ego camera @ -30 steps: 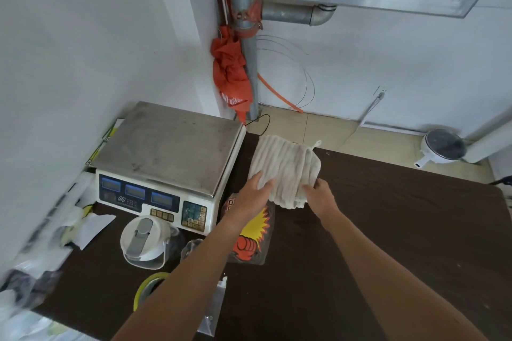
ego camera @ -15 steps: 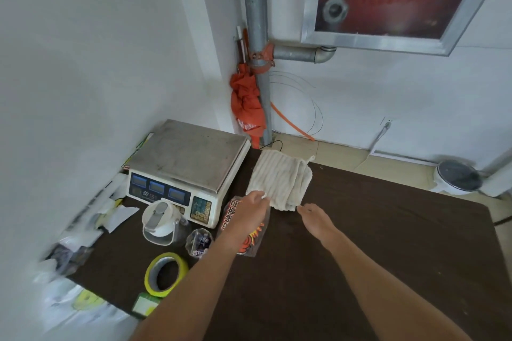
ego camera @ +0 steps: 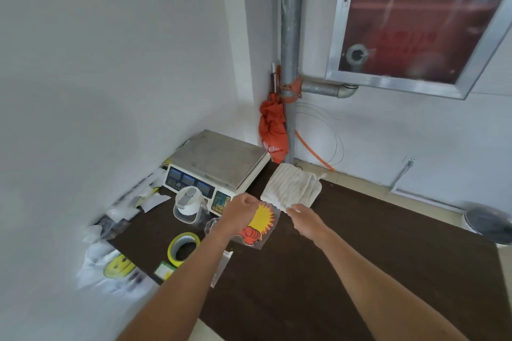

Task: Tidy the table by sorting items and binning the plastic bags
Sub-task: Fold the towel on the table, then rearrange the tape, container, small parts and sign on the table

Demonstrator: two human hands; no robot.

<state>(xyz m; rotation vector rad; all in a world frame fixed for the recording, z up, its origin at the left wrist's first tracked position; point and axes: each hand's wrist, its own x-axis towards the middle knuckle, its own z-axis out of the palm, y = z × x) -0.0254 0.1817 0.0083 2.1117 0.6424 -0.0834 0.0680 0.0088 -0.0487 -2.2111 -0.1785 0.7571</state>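
Observation:
A folded white ribbed towel [ego camera: 291, 188] lies flat at the back of the dark brown table [ego camera: 360, 257], beside the scale. My right hand [ego camera: 304, 220] points at the towel's near edge, fingertips just touching it, holding nothing I can see. My left hand [ego camera: 241, 212] is curled into a loose fist above a clear plastic bag [ego camera: 260, 223] printed with a yellow burst and a red fist. White plastic bags [ego camera: 116, 268], one with a yellow smiley face, are heaped at the table's left edge. A narrow clear bag [ego camera: 221, 266] lies partly under my left forearm.
A digital scale [ego camera: 219, 163] stands in the back left corner against the wall. In front of it are a white-lidded clear cup [ego camera: 189, 206], a yellow tape roll [ego camera: 182, 246] and a small green card [ego camera: 164, 270]. An orange cloth [ego camera: 273, 130] hangs on the pipe [ego camera: 289, 63].
Both hands have come off the towel and drawn back toward me, leaving it folded on the table. My view has risen and pulled away from the table.

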